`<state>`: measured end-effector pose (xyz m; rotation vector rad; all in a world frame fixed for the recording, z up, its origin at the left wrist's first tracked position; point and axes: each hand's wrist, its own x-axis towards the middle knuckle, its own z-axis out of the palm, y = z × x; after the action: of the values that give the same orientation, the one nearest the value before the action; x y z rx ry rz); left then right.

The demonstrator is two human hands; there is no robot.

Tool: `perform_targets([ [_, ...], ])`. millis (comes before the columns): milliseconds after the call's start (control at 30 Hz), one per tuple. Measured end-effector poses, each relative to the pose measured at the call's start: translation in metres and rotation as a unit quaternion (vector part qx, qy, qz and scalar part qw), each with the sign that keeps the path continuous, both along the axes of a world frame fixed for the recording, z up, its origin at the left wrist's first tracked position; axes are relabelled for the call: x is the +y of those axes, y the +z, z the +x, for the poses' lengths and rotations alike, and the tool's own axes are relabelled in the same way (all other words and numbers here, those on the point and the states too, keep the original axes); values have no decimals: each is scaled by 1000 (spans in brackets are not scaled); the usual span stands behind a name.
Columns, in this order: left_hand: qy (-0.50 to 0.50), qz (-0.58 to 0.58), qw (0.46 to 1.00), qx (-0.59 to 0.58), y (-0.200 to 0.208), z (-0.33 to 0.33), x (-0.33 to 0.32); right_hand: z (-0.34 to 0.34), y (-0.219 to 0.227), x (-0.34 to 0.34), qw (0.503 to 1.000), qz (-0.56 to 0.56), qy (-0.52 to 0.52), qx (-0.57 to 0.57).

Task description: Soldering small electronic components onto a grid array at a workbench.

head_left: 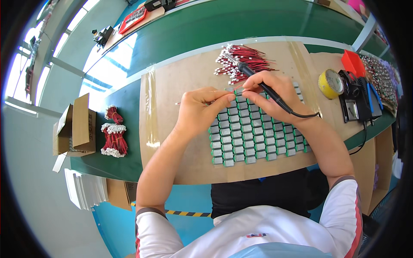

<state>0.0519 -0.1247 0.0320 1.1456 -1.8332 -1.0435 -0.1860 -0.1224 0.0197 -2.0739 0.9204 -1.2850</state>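
My left hand (200,107) is closed in a pinch over the far rows of small grey cells with green ends (247,142). A thin red wire lead appears to run through it, with a small white tip (177,103) showing past the hand's left side. My right hand (279,94) holds a soldering iron (267,89) between thumb and fingers, its metal tip angled up and away to the left. The right fingertips also pinch close to the left ones; what exactly sits between them is too small to make out. Beyond the hands lies a loose pile of red wire leads (247,62) with white connectors.
Brown cardboard (167,159) covers the green table. Two bundles of red leads (114,139) and an open carton (84,124) stand left. Yellow tape (330,84), a black soldering station (359,103) and a red bin (353,63) are right. The iron's cable (303,115) passes over my right wrist.
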Motion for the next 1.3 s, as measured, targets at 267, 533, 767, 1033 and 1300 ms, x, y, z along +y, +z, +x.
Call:
perform_targets([
  [267,-39,-34,996,-69,5,3,0,4,5,0,1000,-16,21,16],
  [533,-34,-15,999,-24,0,7,1,9,3,-1,998,-43,43,34],
  [767,48,-24,997,-58,-3,35,-1,8,-1,1,999,-27,31,4],
  [1033,55,-72,993,-77,-27,75,-24,-7,-6,-5,995,-67,67,31],
  [1300,53,-56,993,-92,-34,75,-25,-2,-10,-8,994,-35,80,71],
])
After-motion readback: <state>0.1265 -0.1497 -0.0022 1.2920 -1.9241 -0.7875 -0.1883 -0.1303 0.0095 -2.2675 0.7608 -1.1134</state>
